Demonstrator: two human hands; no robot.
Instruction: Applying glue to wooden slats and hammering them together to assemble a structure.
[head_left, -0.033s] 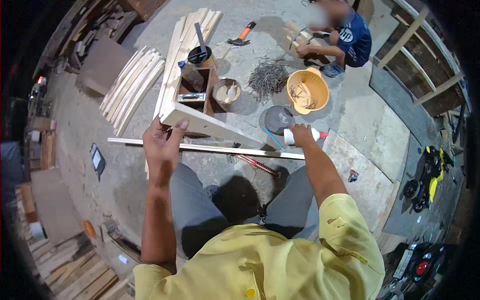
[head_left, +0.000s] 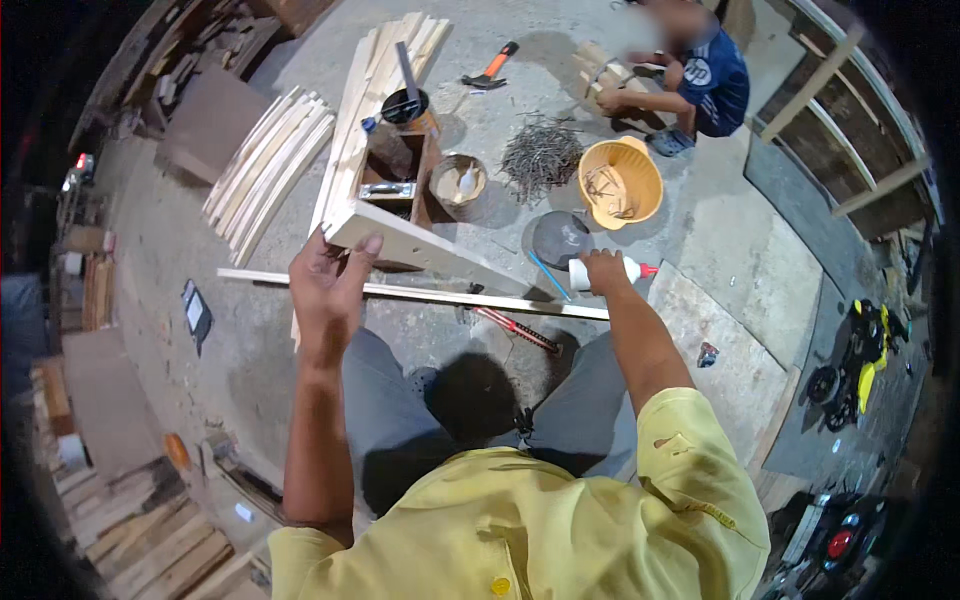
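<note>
With fingers and thumb closed on its near left corner, my left hand (head_left: 330, 295) holds a pale wooden board (head_left: 440, 247) that slants away to the right. My right hand (head_left: 606, 272) is wrapped round a white squeeze bottle (head_left: 632, 269) with a red tip, tilted sideways and pointing right. A thin wooden strip (head_left: 450, 297) runs crosswise in front of my knees, below the board. Left of the bottle lie a blue stick (head_left: 550, 275), perhaps a pencil, and a dark round disc (head_left: 560, 240). A red-handled tool (head_left: 515, 330) is partly under the strip.
Beyond the board stand a wooden tool box (head_left: 428, 165), a tin (head_left: 458, 188), a nail pile (head_left: 540, 157) and a yellow basket (head_left: 650, 185). A hammer (head_left: 490, 66) lies farther off. Another person (head_left: 715, 85) crouches at far right, holding wood pieces. Wooden slats (head_left: 270, 170) lie left.
</note>
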